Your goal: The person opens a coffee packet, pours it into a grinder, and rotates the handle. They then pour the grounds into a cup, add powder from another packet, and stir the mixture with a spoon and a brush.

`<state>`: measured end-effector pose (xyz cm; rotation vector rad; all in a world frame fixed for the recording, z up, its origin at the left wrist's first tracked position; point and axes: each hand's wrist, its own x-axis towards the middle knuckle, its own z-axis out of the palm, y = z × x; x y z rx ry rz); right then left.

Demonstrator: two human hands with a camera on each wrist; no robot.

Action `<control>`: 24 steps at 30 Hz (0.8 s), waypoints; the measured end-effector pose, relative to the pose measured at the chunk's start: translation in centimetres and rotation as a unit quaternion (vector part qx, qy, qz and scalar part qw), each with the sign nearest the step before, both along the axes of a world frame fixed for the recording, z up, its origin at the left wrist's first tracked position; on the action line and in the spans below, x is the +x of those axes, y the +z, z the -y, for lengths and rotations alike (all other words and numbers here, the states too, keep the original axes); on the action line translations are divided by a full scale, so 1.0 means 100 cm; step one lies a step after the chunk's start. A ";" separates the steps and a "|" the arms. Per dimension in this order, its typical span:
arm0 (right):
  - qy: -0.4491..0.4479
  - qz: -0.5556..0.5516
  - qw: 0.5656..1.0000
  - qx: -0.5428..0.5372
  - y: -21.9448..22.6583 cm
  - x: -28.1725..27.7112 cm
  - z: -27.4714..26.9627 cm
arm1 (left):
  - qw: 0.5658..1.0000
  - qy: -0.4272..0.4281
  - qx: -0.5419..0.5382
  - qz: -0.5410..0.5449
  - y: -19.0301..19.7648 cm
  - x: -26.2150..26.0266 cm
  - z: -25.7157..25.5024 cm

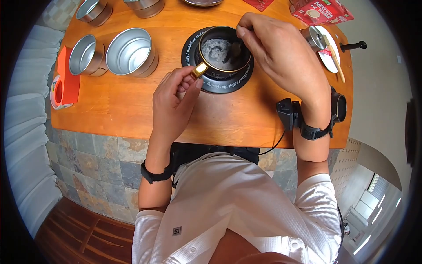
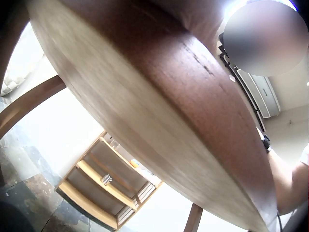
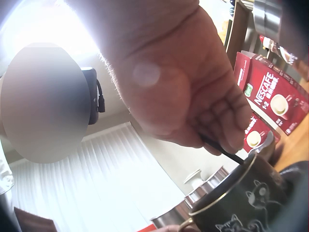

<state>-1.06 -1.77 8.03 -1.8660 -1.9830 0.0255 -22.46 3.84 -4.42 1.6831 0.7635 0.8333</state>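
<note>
A black cup (image 1: 226, 66) with a gold rim stands on a black saucer (image 1: 188, 57) with white lettering. Foamy, greyish liquid (image 1: 215, 49) shows inside it. My left hand (image 1: 176, 99) pinches the cup's gold handle (image 1: 200, 69) between thumb and fingers. Over the cup's far right side, my right hand (image 1: 281, 57) grips a dark, thin utensil that dips into the cup. The right wrist view shows the utensil's stem (image 3: 222, 149) between the fingers of the right hand (image 3: 178, 92), above the cup (image 3: 241, 198) with its cat drawings.
Metal tins (image 1: 133, 53) stand at the left, near an orange-red box (image 1: 70, 75) and a tape roll (image 1: 57, 93). Red Nescafe boxes (image 1: 321, 13), a metal pot and a white plate (image 1: 327, 53) with a brush lie at the right. A black device (image 1: 286, 113) with a cable is by my right forearm.
</note>
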 end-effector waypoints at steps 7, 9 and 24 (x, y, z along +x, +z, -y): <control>0.054 -0.059 0.995 -0.062 0.004 0.003 -0.003 | 1.000 0.001 -0.023 0.001 0.003 0.000 0.001; 0.040 -0.137 0.985 -0.098 0.000 0.004 -0.006 | 1.000 0.001 -0.024 0.005 0.003 0.001 0.001; 0.004 -0.159 0.986 -0.053 -0.009 0.014 -0.005 | 1.000 0.004 -0.020 -0.015 0.003 -0.001 0.002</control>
